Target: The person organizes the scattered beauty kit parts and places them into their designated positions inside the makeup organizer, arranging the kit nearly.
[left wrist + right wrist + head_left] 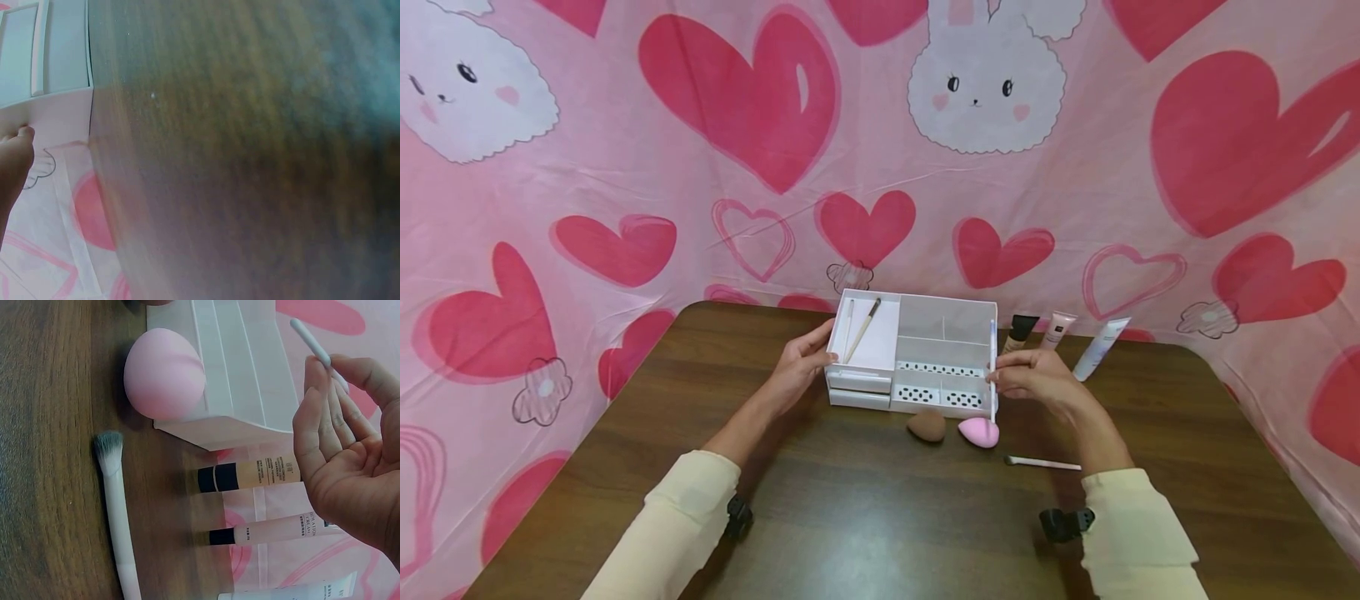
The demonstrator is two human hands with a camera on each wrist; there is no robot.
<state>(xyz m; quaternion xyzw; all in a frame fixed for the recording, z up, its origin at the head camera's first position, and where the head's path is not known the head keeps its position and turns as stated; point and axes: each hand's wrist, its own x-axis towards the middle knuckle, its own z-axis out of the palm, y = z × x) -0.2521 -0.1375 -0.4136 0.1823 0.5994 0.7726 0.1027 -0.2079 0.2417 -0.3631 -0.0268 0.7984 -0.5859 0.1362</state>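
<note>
Organizer [921, 319]: on the table [827, 500], between my hands.
Front compartments [918, 395]: dark-spotted floors.
Right hand [1039, 381]: I pinch a white rod [309, 340].
Left hand [800, 363]: fingers relaxed, touching the side.
Top tray [877, 346]: brush [862, 331], thin stick [849, 323] inside.

The right hand [353, 447] pinches a slim white stick [310, 341] between thumb and fingers. Beside the white box [232, 362] sits a pink sponge [164, 375], with a brown thing [156, 302] cut off at the top edge. A brush [117, 500] lies on the wooden surface [50, 456]. Tan [270, 472], pink [275, 530] and white [294, 592] tubes form a row before a pink patterned cloth [322, 314].
</note>
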